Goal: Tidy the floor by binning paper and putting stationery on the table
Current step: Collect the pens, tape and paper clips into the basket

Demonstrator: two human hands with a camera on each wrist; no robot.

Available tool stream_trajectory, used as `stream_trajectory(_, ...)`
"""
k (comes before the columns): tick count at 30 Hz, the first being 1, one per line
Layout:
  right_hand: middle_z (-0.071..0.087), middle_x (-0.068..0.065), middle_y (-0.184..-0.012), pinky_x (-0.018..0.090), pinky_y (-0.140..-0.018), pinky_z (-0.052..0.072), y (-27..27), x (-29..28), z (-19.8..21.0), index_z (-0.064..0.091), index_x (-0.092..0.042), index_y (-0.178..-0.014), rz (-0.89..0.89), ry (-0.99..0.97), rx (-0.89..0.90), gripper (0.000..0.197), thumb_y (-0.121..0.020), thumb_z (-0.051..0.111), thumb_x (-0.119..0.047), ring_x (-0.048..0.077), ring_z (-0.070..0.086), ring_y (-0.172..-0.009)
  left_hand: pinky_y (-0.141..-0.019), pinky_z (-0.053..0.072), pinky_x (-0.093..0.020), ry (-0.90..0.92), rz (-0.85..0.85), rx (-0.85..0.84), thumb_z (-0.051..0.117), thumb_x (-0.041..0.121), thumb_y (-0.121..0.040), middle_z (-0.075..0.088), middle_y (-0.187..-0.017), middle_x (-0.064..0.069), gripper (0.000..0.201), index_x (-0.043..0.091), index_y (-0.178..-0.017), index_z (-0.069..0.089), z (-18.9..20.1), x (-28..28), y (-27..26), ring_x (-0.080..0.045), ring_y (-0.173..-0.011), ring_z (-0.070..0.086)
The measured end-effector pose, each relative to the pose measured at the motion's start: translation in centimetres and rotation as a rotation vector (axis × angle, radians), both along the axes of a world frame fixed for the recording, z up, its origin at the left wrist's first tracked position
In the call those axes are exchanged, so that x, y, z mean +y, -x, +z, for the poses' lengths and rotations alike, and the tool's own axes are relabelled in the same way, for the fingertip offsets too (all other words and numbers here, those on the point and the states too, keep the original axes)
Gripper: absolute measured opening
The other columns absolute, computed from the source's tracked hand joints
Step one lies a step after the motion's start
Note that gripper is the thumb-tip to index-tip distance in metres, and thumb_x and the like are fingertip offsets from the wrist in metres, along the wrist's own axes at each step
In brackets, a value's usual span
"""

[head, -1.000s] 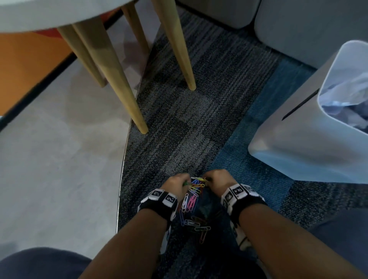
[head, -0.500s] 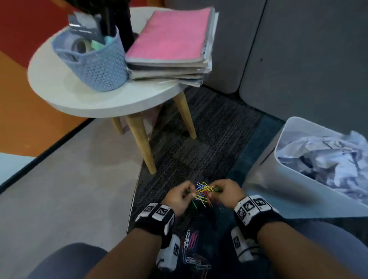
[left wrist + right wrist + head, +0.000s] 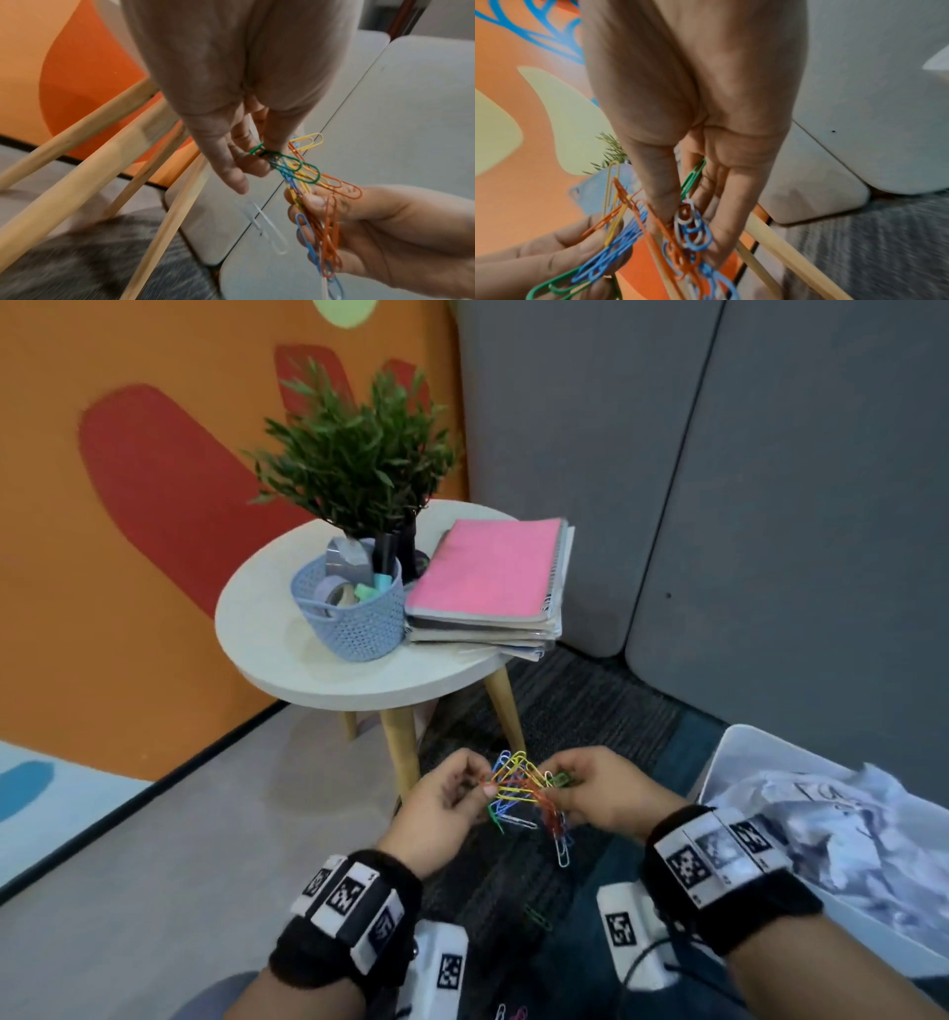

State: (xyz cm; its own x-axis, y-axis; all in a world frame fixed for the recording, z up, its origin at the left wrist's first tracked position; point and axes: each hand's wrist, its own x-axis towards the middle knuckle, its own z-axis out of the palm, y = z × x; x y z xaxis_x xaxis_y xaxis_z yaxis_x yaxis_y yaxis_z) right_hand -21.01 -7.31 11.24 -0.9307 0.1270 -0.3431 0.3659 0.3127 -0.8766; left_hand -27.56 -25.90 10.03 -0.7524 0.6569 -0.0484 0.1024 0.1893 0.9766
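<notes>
A tangled bunch of coloured paper clips [image 3: 518, 791] hangs between both hands, above the carpet and in front of the round white table [image 3: 287, 654]. My left hand [image 3: 447, 801] pinches the bunch's left side; in the left wrist view its fingertips [image 3: 253, 162] grip a green clip [image 3: 298, 167]. My right hand [image 3: 598, 793] pinches the right side, fingers curled round clips [image 3: 690, 227] in the right wrist view. A few loose clips [image 3: 536, 916] lie on the carpet below. Crumpled paper [image 3: 832, 814] fills the white bin [image 3: 719, 762] at right.
On the table stand a blue basket [image 3: 354, 613] of tape and markers, a potted plant [image 3: 359, 454] and a stack of notebooks [image 3: 488, 588] with a pink cover. Wooden table legs [image 3: 400, 752] stand just beyond my hands. Grey panels [image 3: 719, 505] close the back right.
Both hands have lifted the bunch of clips off the carpet and higher toward the table. The head view has tilted up, bringing the tabletop and wall into sight.
</notes>
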Motion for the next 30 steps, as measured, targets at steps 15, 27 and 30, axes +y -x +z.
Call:
stream_trajectory(15, 0.062, 0.009, -0.075, 0.023, -0.056, 0.052, 9.9, -3.4, 15.8, 0.064, -0.014, -0.079, 0.076, 0.049, 0.210, 0.016, -0.086, 0.061, 0.000, 0.012, 0.059, -0.062, -0.059, 0.050, -0.016, -0.219, 0.194, 0.243, 0.051, -0.001, -0.093, 0.050, -0.077, -0.002, 0.020, 0.015, -0.081, 0.049, 14.3, -3.2, 7.1, -0.004, -0.061, 0.050)
stream_trajectory(27, 0.060, 0.006, -0.080, 0.031, -0.074, 0.055, 18.5, -6.2, 18.8, 0.062, -0.014, -0.088, 0.047, -0.003, 0.241, 0.019, -0.086, 0.057, 0.004, 0.016, 0.059, -0.070, -0.066, 0.051, -0.040, -0.137, 0.360, 0.378, 0.053, 0.003, -0.093, 0.050, -0.076, -0.001, 0.022, 0.020, -0.080, 0.049, 16.8, -4.2, 14.7, -0.017, -0.055, 0.054)
stream_trajectory(30, 0.061, 0.002, -0.079, 0.022, -0.062, 0.054, 19.6, -6.5, 19.2, 0.062, -0.014, -0.091, 0.018, -0.012, 0.260, 0.019, -0.085, 0.056, 0.003, 0.014, 0.060, -0.068, -0.068, 0.053, -0.039, -0.159, 0.397, 0.365, 0.053, 0.003, -0.093, 0.047, -0.073, 0.000, 0.022, 0.019, -0.080, 0.048, 17.1, -4.3, 15.5, -0.007, -0.050, 0.054)
